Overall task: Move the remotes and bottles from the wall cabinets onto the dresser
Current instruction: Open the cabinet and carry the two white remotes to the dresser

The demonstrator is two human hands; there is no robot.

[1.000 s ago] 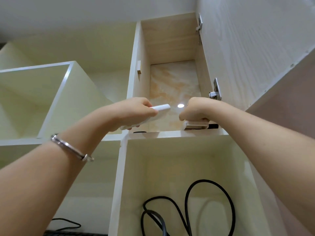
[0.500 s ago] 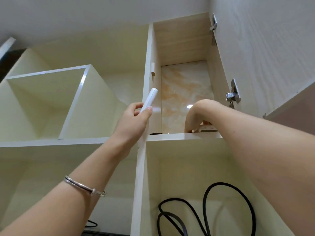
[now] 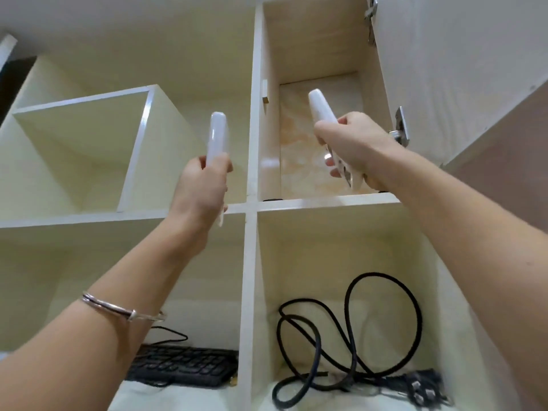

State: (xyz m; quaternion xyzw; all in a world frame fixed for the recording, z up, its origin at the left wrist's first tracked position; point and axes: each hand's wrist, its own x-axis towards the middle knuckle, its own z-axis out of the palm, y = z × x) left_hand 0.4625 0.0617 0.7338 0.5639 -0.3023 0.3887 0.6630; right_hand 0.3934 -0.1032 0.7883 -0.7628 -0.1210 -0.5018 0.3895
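Note:
My left hand (image 3: 204,185) is closed around a slim white remote (image 3: 218,137) that stands upright in front of the cabinet's vertical divider. In my right hand (image 3: 353,143) is a second white remote (image 3: 321,108), tilted with its top to the upper left, its button face showing below my fingers. Both hands are raised in front of the open upper wall cabinet (image 3: 314,200), just outside its opening. A dark item (image 3: 272,199) lies at the front of that cabinet's shelf, mostly hidden by the shelf edge. No bottle is visible.
The cabinet door (image 3: 462,69) hangs open on the right, with metal hinges (image 3: 400,126). A coiled black cable (image 3: 350,330) lies in the lower right cubby. A black keyboard (image 3: 181,366) sits in the lower left one. An open cream cubby (image 3: 77,149) is on the upper left.
My right hand has come out of the upper cabinet holding a white remote. My left hand has turned its remote upright and moved down and left. The view has tilted lower.

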